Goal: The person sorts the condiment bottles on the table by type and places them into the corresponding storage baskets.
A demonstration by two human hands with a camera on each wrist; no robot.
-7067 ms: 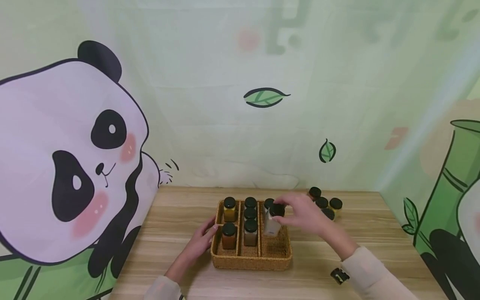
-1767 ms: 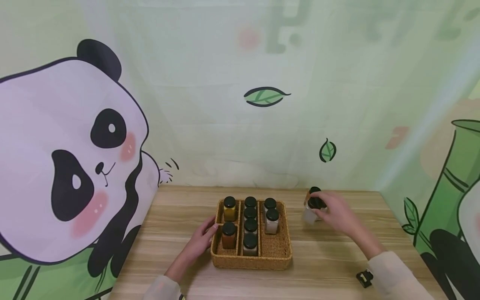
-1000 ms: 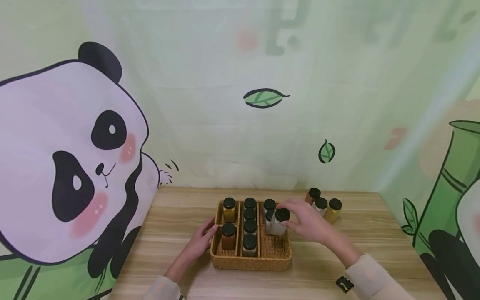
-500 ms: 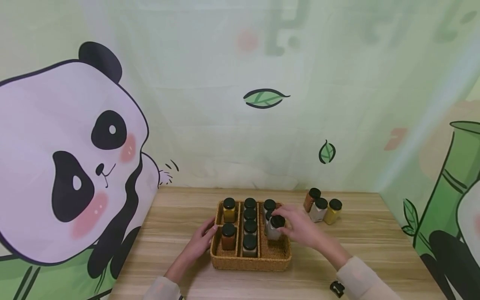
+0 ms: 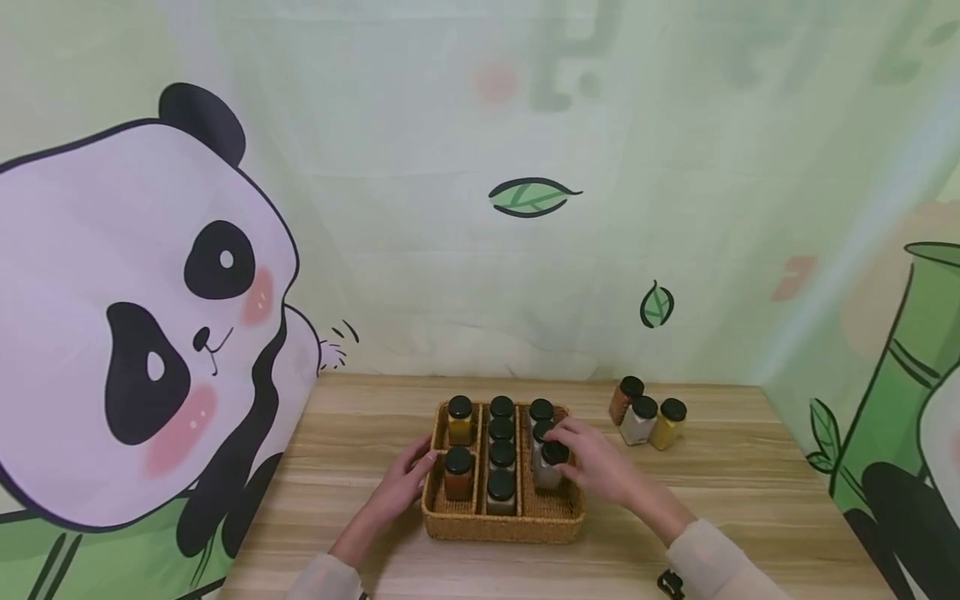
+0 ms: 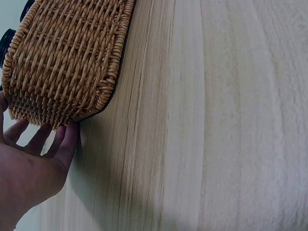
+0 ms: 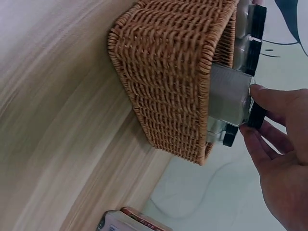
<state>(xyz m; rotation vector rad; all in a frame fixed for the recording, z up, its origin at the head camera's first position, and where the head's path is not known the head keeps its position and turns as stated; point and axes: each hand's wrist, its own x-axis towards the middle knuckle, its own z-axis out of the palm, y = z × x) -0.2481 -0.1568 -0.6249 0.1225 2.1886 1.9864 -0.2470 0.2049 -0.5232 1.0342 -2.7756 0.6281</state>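
Note:
A woven basket (image 5: pixel 502 528) with three lengthwise sections holds black-lidded spice jars. My right hand (image 5: pixel 600 467) pinches the lid of a spice jar with pale grey contents (image 7: pixel 230 94). That jar is partly below the rim in the right section, in front of two others. My left hand (image 5: pixel 397 485) rests its fingers against the basket's left end, the fingertips (image 6: pixel 70 139) touching the weave low down. A yellow jar (image 5: pixel 460 427) and a reddish-brown jar (image 5: pixel 458 479) stand in the left section. Several jars fill the middle one, the nearest being a greyish jar (image 5: pixel 501 500).
Right of the basket, three more jars stand close together on the wooden table (image 5: pixel 720 467): a reddish one (image 5: pixel 621 407), a whitish one (image 5: pixel 637 427) and a yellow one (image 5: pixel 667 431). A panda-printed cloth (image 5: pixel 420 275) hangs behind. A small black object (image 5: pixel 670 583) sits beside the right sleeve.
Since the first frame, the middle section has gained a jar. My right hand has brought another from the group at right and lowered it into the right section. The left hand has stayed put.

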